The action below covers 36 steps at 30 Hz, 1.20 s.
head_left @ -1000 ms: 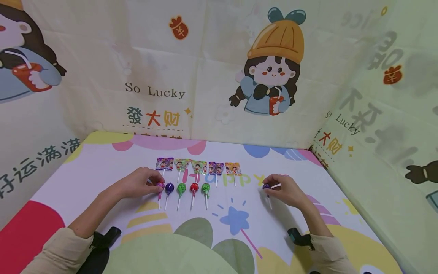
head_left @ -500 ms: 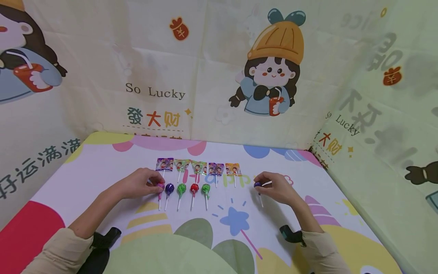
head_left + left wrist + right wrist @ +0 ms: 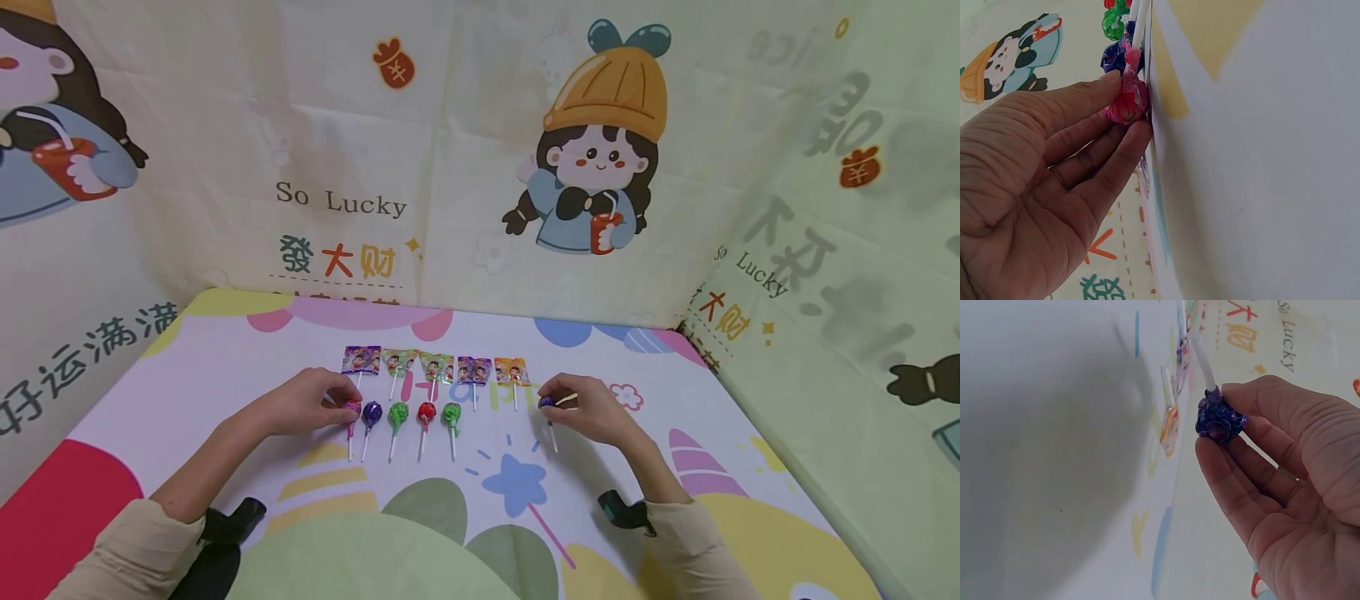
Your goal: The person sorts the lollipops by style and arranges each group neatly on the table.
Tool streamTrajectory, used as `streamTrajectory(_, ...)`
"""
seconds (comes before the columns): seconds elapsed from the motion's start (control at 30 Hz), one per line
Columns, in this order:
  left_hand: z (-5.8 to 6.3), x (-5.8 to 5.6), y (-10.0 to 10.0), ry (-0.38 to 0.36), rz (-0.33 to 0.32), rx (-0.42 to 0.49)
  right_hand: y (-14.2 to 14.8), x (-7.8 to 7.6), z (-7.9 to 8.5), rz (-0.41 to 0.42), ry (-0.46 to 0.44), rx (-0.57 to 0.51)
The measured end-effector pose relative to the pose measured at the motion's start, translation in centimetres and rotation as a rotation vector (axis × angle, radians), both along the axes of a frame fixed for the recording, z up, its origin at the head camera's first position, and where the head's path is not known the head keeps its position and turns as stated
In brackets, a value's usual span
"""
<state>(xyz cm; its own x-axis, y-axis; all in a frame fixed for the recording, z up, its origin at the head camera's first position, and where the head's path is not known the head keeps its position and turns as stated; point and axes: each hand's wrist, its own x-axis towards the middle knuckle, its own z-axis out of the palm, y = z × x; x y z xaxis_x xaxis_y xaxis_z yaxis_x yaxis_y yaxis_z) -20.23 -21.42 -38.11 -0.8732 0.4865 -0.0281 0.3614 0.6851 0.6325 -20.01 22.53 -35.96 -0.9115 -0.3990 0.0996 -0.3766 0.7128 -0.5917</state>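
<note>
My left hand (image 3: 311, 402) pinches the head of a pink-wrapped lollipop (image 3: 1130, 103) between thumb and fingertips, at the left end of the near row. Beside it in that row lie a dark blue lollipop (image 3: 372, 415), a green lollipop (image 3: 398, 414), a red lollipop (image 3: 427, 413) and another green lollipop (image 3: 452, 414), sticks toward me. Right of the row, my right hand (image 3: 592, 408) holds a purple-blue lollipop (image 3: 1219, 420) by its wrapped head, apart from the others. A second thin white stick (image 3: 1260, 449) shows behind its fingers; what it belongs to is hidden.
Behind the near row lies a line of flat-packed lollipops, from a purple packet (image 3: 361, 359) to an orange packet (image 3: 512, 370). The patterned tabletop (image 3: 315, 533) ends at a printed cloth backdrop (image 3: 465, 167), with cloth also on both sides.
My right hand has moved left with the purple-blue lollipop, nearer the near row. The left hand stays on the pink lollipop.
</note>
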Motion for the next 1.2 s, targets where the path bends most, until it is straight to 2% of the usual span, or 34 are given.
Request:
streamTrajectory(0.53,-0.2,0.0,0.0,-0.004,-0.004,0.011,-2.7,-0.2,-0.4,0.032,-0.012,-0.011)
streamTrajectory(1.2,-0.1,0.1,0.1,-0.017,0.016,0.007,-6.0,-0.4,-0.7,0.125,-0.045,-0.045)
